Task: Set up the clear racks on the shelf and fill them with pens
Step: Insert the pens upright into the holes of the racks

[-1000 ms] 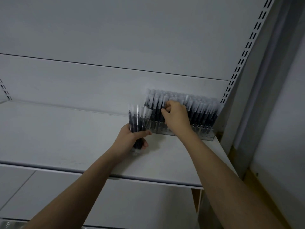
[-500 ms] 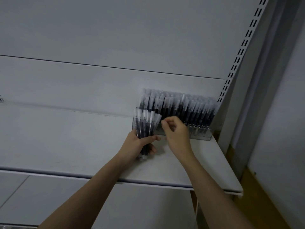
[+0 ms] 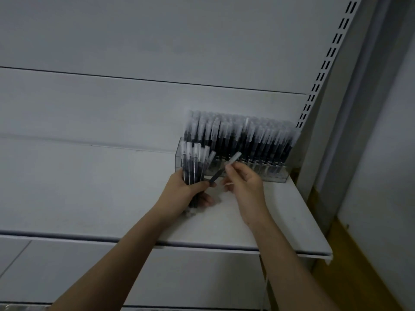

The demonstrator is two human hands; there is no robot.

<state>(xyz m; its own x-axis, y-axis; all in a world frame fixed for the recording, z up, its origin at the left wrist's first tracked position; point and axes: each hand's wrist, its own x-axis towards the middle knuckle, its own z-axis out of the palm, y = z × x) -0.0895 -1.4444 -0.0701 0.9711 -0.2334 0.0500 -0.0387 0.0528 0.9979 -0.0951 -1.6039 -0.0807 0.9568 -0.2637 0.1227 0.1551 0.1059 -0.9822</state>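
A clear rack [image 3: 277, 176] stands at the back right of the white shelf [image 3: 89, 189], packed with several upright black pens [image 3: 242, 135] with frosted caps. My left hand [image 3: 179, 194] is shut on a bundle of pens [image 3: 194, 164], held upright just left of the rack's front. My right hand [image 3: 244, 187] pinches a single pen [image 3: 224, 168] between thumb and forefinger; this pen lies slanted, cap up toward the rack, its dark end near my left thumb.
The shelf's back panel [image 3: 157, 52] rises behind the rack. A slotted upright [image 3: 323, 70] runs along the right side. A lower shelf [image 3: 67, 272] lies beneath, and a wall and wooden floor [image 3: 359, 277] are to the right.
My right hand left the pens in the rack, came back to the bundle and drew one pen out of it. My left hand moved right, closer to the rack.
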